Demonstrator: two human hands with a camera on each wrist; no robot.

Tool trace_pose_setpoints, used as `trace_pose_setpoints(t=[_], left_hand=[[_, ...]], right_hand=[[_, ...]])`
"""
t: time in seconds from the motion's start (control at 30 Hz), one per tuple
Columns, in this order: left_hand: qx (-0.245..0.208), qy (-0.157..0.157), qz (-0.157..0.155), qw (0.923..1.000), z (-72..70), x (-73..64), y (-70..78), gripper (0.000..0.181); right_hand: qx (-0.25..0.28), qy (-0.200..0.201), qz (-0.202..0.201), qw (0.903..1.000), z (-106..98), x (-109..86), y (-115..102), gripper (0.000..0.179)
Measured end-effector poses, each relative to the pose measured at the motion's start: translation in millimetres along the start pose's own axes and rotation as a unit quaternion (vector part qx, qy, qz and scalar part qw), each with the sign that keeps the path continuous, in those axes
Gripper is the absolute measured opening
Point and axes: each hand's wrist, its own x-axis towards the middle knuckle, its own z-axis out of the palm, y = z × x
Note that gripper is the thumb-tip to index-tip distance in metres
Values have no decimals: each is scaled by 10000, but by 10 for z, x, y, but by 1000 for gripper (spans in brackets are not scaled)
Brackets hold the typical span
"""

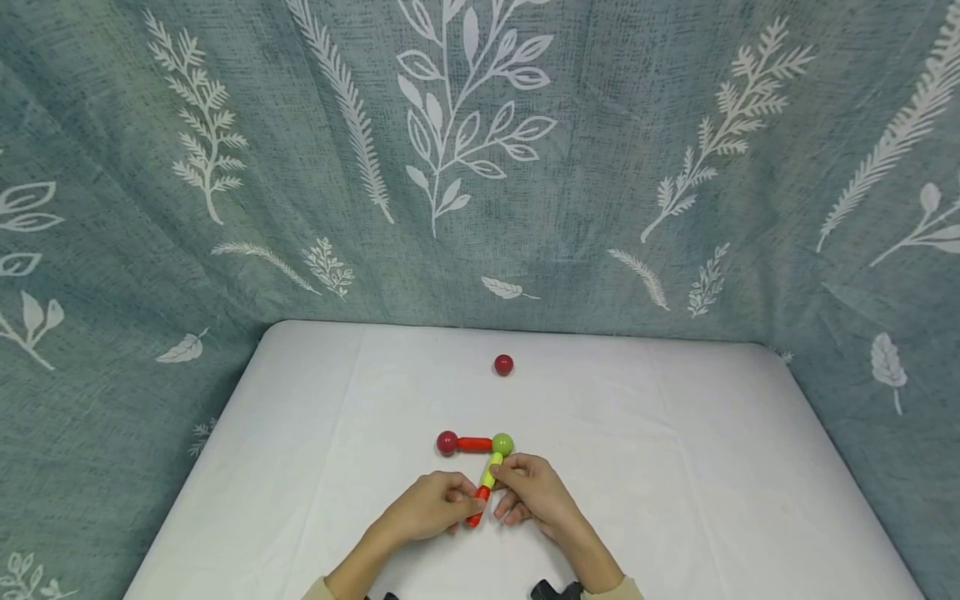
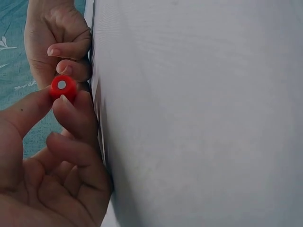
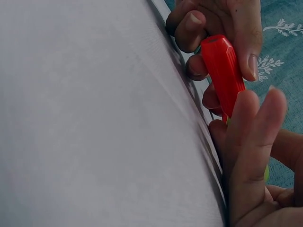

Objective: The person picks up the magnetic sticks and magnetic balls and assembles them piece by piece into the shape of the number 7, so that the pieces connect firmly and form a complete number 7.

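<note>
My left hand (image 1: 429, 505) pinches a red magnetic rod (image 1: 484, 492) between thumb and forefinger. In the left wrist view, the rod's end face (image 2: 62, 85) shows a round silvery spot. My right hand (image 1: 538, 493) pinches a yellow-green rod (image 1: 492, 463), which lies end to end with the red one. The far end of the yellow-green rod meets a green ball (image 1: 502, 444). From that ball a second red rod (image 1: 475, 444) runs left to a dark red ball (image 1: 447, 442). In the right wrist view, the held red rod (image 3: 222, 73) slants between both hands' fingers.
Beyond the joined pieces, a single red ball (image 1: 503, 364) sits near the back of the white-covered table (image 1: 637, 450). A patterned green curtain (image 1: 577, 167) hangs behind and beside the table. Something black (image 1: 555, 590) shows by the right sleeve.
</note>
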Motion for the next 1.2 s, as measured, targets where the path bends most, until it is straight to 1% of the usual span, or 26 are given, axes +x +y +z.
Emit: trace_pose_setpoints(t=[0.37,0.5,0.6,0.7,0.83,0.97,1.1,1.2], left_hand=[[78,38,-12,10000,-3,26,2,18],[71,6,-26,10000,-14,30,-1,18],[27,-16,-49,10000,-60,33,4,20],[-22,68,23,10000,-156,57,21,18],[66,367,221,9991,-331,153,75,16],[250,697,352,9966,-487,296,169,17],[401,979,474,9933,-590,480,252,17],[536,1256,470,9895,-641,649,294,17]], right_hand=[[-70,12,-71,9999,-17,3,-33,34],[-65,2,-78,9999,-19,6,-30,34],[-40,-6,-66,10000,-18,8,-26,34],[-39,5,-39,10000,-14,9,-24,34],[-39,32,-31,10000,-14,1,-25,34],[-17,1,-55,10000,-12,-10,-27,34],[2,-27,-42,10000,-2,-7,-19,33],[19,-19,-9,10000,5,-1,-9,33]])
